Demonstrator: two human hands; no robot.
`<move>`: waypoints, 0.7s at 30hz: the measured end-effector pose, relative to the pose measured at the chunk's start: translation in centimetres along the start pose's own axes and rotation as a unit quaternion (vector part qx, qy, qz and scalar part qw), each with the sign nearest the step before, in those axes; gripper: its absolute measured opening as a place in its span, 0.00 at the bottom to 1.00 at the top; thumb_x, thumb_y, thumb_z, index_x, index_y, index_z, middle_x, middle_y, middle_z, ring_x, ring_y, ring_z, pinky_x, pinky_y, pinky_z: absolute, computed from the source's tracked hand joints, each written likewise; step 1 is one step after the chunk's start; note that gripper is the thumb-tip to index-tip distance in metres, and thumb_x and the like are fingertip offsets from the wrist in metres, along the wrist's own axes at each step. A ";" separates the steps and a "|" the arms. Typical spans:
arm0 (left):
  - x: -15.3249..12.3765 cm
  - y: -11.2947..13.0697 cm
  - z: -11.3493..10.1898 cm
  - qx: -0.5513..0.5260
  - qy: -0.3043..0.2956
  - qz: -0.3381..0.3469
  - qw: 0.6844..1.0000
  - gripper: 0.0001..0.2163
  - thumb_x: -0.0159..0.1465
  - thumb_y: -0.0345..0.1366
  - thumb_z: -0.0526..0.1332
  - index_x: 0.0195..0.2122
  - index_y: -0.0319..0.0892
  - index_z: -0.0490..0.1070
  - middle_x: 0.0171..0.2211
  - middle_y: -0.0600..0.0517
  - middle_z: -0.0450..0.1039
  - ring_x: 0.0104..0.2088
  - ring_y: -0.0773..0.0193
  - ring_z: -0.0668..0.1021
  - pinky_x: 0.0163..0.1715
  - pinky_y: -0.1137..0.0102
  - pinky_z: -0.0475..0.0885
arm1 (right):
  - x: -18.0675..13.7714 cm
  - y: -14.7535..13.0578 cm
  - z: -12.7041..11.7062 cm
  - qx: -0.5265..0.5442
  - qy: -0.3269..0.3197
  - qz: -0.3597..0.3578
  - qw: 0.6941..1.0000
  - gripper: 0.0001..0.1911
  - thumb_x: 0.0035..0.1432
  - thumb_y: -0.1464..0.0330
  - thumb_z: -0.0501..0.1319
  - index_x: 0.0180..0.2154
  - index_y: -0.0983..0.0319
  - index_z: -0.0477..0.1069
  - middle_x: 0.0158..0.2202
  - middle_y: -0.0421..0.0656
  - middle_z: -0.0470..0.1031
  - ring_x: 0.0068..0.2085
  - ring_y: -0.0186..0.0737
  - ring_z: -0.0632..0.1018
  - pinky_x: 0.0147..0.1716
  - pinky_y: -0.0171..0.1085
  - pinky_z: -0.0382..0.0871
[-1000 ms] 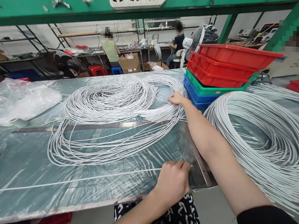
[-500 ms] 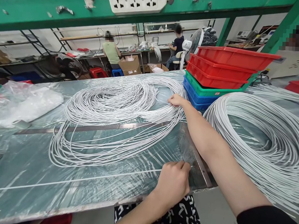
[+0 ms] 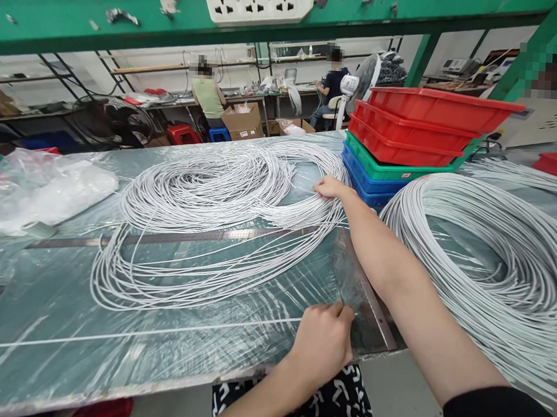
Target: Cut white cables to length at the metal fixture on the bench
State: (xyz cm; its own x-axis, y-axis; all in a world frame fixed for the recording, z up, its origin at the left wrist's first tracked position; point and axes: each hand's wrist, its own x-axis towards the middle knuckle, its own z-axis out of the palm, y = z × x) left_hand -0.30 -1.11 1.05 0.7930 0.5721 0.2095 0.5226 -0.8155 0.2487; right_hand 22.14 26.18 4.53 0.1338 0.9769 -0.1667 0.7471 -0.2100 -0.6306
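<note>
My left hand [image 3: 324, 338] is closed in a fist near the front edge of the table. A single white cable [image 3: 160, 333] runs out of it to the left, stretched nearly straight. Farther back, my right hand [image 3: 330, 187] reaches over the right-hand loop of a white cable coil [image 3: 301, 213], its fingers pinched on cable at the inner side. A larger mass of coiled white cables [image 3: 205, 186] lies to the left. Looser cable loops [image 3: 199, 291] spread in front, partly across a steel ruler [image 3: 183, 236].
Stacked red, green and blue trays [image 3: 413, 138] stand right behind my right hand. Another big cable coil [image 3: 444, 254] lies to the right. Plastic bags [image 3: 59, 191] rest at left, and a green beam with a power strip [image 3: 261, 2] crosses above. Two people sit working behind.
Both hands keep the same places and grips. The view has shifted very slightly, and the far left part of the straight cable sits a little higher.
</note>
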 end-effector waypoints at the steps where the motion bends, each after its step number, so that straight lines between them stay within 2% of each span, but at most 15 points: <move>1: -0.1 -0.1 0.1 -0.002 -0.005 -0.001 1.000 0.08 0.62 0.25 0.54 0.26 0.42 0.62 0.23 0.55 0.66 0.21 0.67 0.68 0.21 0.68 0.53 | -0.1 0.0 0.0 0.005 -0.002 0.001 1.000 0.10 0.62 0.69 0.57 0.29 0.66 0.69 0.30 0.44 0.74 0.22 0.30 0.69 0.19 0.30 0.62; 4: -0.1 -0.3 0.2 -0.007 -0.003 -0.009 1.000 0.08 0.62 0.25 0.54 0.27 0.42 0.62 0.23 0.55 0.66 0.21 0.67 0.68 0.21 0.68 0.52 | -0.1 0.0 -0.1 0.015 -0.003 0.001 1.000 0.08 0.61 0.69 0.57 0.31 0.66 0.70 0.30 0.45 0.74 0.21 0.31 0.69 0.20 0.30 0.63; 12: 0.4 -0.2 -0.2 -0.010 0.052 0.015 0.998 0.07 0.62 0.25 0.53 0.29 0.42 0.63 0.24 0.55 0.67 0.22 0.66 0.68 0.22 0.68 0.54 | 0.4 -0.3 0.3 0.008 0.004 -0.001 1.000 0.09 0.62 0.68 0.58 0.31 0.66 0.71 0.29 0.44 0.75 0.21 0.30 0.70 0.19 0.28 0.61; 21: 0.4 -0.2 -0.1 -0.013 0.056 0.014 0.998 0.07 0.62 0.26 0.53 0.28 0.42 0.63 0.24 0.55 0.67 0.22 0.66 0.68 0.22 0.67 0.54 | 0.9 -0.1 0.4 0.007 0.014 0.000 1.000 0.08 0.62 0.68 0.59 0.33 0.67 0.72 0.29 0.44 0.75 0.21 0.30 0.70 0.18 0.28 0.60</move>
State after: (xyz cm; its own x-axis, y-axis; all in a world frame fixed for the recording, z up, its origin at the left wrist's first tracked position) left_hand -0.09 -0.67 1.15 0.7664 0.5565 0.3207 0.4910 -0.8295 0.2662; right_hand 21.89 27.02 4.16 0.1528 0.9775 -0.1457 0.7378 -0.2109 -0.6412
